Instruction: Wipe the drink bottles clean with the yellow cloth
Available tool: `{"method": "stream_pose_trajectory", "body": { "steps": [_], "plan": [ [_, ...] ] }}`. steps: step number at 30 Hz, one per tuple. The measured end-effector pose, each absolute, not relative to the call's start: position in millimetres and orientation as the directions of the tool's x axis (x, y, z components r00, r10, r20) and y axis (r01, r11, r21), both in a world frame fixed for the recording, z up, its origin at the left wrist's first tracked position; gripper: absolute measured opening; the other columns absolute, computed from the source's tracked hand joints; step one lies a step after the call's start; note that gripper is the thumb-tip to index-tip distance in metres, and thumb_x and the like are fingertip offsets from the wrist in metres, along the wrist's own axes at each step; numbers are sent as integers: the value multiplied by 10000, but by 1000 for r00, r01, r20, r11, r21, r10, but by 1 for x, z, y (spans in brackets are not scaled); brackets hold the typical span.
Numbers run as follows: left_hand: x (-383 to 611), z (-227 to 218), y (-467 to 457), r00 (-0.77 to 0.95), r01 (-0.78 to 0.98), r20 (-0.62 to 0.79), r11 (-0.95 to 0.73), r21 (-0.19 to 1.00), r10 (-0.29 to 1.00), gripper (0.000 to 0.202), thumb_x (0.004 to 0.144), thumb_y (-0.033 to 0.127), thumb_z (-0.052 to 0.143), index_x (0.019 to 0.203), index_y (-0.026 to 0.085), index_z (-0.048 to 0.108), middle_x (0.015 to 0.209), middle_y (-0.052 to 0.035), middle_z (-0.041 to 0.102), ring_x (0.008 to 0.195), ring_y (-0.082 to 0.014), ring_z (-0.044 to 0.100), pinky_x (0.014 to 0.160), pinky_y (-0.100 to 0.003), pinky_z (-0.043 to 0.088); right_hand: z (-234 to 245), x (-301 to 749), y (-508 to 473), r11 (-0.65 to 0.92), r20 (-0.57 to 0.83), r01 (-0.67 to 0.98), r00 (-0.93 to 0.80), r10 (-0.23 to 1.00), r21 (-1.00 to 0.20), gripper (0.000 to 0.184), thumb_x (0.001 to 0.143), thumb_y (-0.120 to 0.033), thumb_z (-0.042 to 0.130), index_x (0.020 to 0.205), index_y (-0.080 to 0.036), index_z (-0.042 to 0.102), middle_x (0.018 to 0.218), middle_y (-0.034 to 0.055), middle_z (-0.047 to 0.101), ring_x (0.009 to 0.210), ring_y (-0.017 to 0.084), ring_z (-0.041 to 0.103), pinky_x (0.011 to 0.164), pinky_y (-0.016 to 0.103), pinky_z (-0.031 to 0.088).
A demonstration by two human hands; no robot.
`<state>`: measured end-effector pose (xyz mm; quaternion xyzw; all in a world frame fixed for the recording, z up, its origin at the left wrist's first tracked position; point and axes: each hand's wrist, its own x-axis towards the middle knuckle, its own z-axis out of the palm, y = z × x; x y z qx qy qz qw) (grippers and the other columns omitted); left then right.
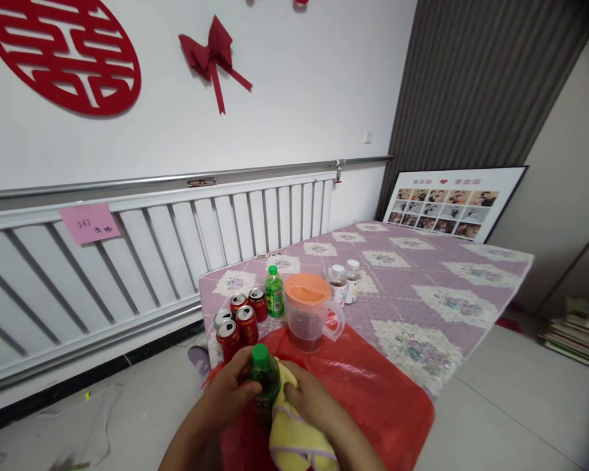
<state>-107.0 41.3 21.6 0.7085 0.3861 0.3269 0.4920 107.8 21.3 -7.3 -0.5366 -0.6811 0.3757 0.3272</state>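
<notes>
My left hand [232, 390] is wrapped round a green-capped plastic drink bottle [264, 373], upright near the table's front edge. Against the bottle's right side, my right hand [310, 391] grips a yellow cloth [297, 439] with a pale purple edge, which hangs down below the fingers. Both stand over a red plastic sheet [368, 399]. Just beyond are several red drink cans [247, 324], a second green bottle [275, 292] and a clear pitcher [304, 324] with an orange lid. My fingers hide part of the held bottle.
Two white-capped jars [352, 282] stand behind the pitcher on the purple floral tablecloth [422, 314]. A white radiator [265, 222] with a pink note [89, 224] runs along the wall. A photo board [451, 203] leans at the back right. Stacked flat items [582, 340] lie on the right.
</notes>
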Motion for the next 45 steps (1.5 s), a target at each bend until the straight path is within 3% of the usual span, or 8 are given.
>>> {"method": "stream_pose_trajectory", "body": {
  "steps": [9, 16, 21, 26, 31, 34, 41, 45],
  "plan": [
    [-103, 35, 36, 467, 311, 75, -243, 919, 881, 565, 796, 207, 630, 1354, 257, 555, 1423, -73, 553, 1323, -280, 501, 1126, -411, 409, -24, 103, 15, 102, 34, 570, -128, 991, -815, 612, 762, -84, 492, 1354, -181, 618, 1369, 115, 669, 1278, 235, 613, 1115, 390, 430],
    [-81, 20, 23, 243, 427, 177, -269, 864, 954, 431, 808, 242, 601, 1234, 181, 602, 1276, -128, 559, 1248, -303, 518, 1120, -442, 402, 16, 96, -3, 138, 141, 641, -46, 989, -755, 627, 843, -144, 462, 1468, -103, 488, 1481, 170, 555, 1369, 261, 523, 1170, 447, 390],
    [-82, 23, 24, 251, 392, 221, -308, 867, 942, 468, 792, 165, 572, 1257, 211, 596, 1237, -92, 598, 1189, -261, 557, 1074, -386, 433, 44, 82, -18, 206, 242, 659, -38, 970, -723, 606, 893, -205, 457, 1500, -196, 454, 1525, 124, 504, 1409, 262, 464, 1191, 457, 367],
    [-86, 23, 25, 269, 425, 199, -301, 854, 942, 375, 811, 220, 595, 1184, 202, 615, 1208, -88, 610, 1163, -262, 573, 1061, -404, 448, 19, 80, -18, 83, 111, 693, -4, 994, -716, 614, 905, -162, 427, 1517, -114, 421, 1514, 162, 514, 1408, 262, 477, 1190, 424, 373],
    [-90, 30, 29, 319, 303, 86, -187, 934, 944, 612, 786, 168, 562, 1380, 234, 427, 1319, -77, 623, 1201, -231, 612, 1024, -372, 500, -12, 87, -16, -25, -75, 743, -34, 997, -669, 633, 886, -129, 467, 1515, -82, 419, 1469, 184, 560, 1363, 258, 537, 1151, 362, 413],
    [-94, 37, 34, 410, 252, 76, -193, 948, 909, 498, 773, 138, 548, 1261, 221, 495, 1207, -61, 681, 1145, -218, 649, 1006, -355, 517, -17, 88, -17, -42, -100, 768, -29, 995, -639, 649, 877, -123, 483, 1520, -83, 412, 1454, 197, 571, 1331, 276, 569, 1121, 373, 444],
    [-90, 24, 35, 311, 378, 114, -233, 896, 944, 577, 780, 184, 590, 1348, 241, 506, 1356, -82, 627, 1275, -262, 578, 1082, -418, 472, -4, 96, -16, 80, 84, 675, -26, 996, -733, 624, 872, -185, 485, 1491, -111, 465, 1463, 175, 570, 1351, 279, 545, 1150, 425, 422],
    [-80, 18, 29, 174, 452, 245, -298, 841, 954, 474, 725, 211, 661, 1197, 199, 623, 1314, -114, 588, 1279, -293, 535, 1097, -447, 444, 18, 100, -10, 257, 250, 622, -100, 963, -739, 625, 866, -184, 454, 1490, -161, 470, 1519, 136, 512, 1406, 262, 469, 1190, 463, 367]
  ]
}}
